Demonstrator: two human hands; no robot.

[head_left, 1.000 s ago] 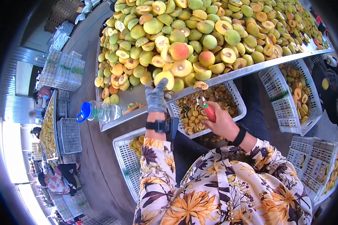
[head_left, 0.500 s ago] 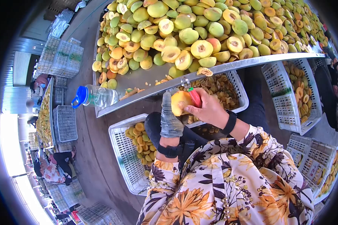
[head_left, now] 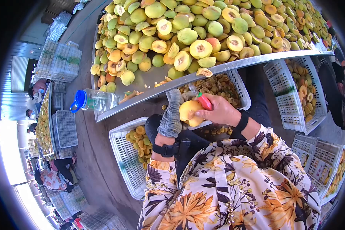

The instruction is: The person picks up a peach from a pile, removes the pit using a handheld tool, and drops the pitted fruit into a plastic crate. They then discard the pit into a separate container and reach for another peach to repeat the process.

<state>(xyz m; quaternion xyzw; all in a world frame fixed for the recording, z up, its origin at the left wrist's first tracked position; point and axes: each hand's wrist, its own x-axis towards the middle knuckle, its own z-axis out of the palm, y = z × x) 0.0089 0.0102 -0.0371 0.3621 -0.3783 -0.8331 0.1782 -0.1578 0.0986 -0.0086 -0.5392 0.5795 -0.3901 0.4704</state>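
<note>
My left hand [head_left: 171, 115], in a grey knitted glove, is closed around a yellow peach [head_left: 189, 111] above my lap. My bare right hand [head_left: 222, 110] grips a small tool with a red handle [head_left: 205, 102] and a green collar. Its metal end points up and left, away from the fruit, and is too blurred to make out. The right thumb rests against the peach. Just beyond both hands runs the metal rim [head_left: 214, 71] of a table heaped with cut peaches [head_left: 200, 49]. A scrap of peach [head_left: 204, 72] lies on that rim.
A water bottle [head_left: 99, 99] with a blue cap lies at the table's left corner. White crates of peach halves stand at left [head_left: 122, 153] and right [head_left: 283, 92]. Under the rim, another crate [head_left: 241, 90] holds brownish scraps. People work at another table [head_left: 46, 119] far left.
Both hands have lowered slightly with the peach. The peach has turned, and the tool's metal end now stands clear above it. The view has shifted a little.
</note>
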